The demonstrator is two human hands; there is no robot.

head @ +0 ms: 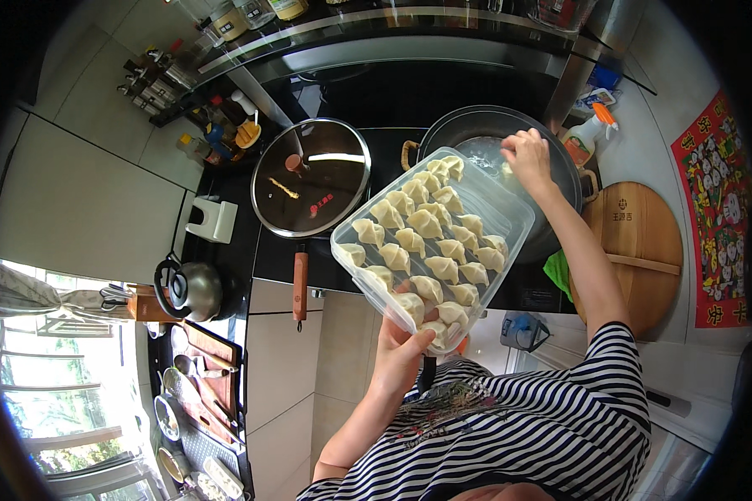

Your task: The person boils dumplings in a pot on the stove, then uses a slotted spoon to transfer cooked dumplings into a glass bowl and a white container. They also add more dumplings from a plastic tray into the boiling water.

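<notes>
My left hand (pixel 401 354) grips the near corner of a clear plastic container (pixel 507 228), thumb on the rim and fingers underneath. Rows of uncooked dumplings (pixel 424 223) lie in it, with a bare strip along its right side. Behind and partly under the container stands a large dark wok (pixel 561 181) with water (pixel 476 156) in it. Over the wok is my right hand (pixel 529 160), its fingers bent and pointing down. A pale dumpling (pixel 506 170) shows just by those fingertips; whether they hold it is unclear.
A lidded frying pan (pixel 310 178) sits left of the wok, its handle (pixel 299 285) jutting past the counter edge. A round wooden lid (pixel 626 250), a green cloth (pixel 558 273) and a spray bottle (pixel 583 139) are at right. A kettle (pixel 194 291) stands left.
</notes>
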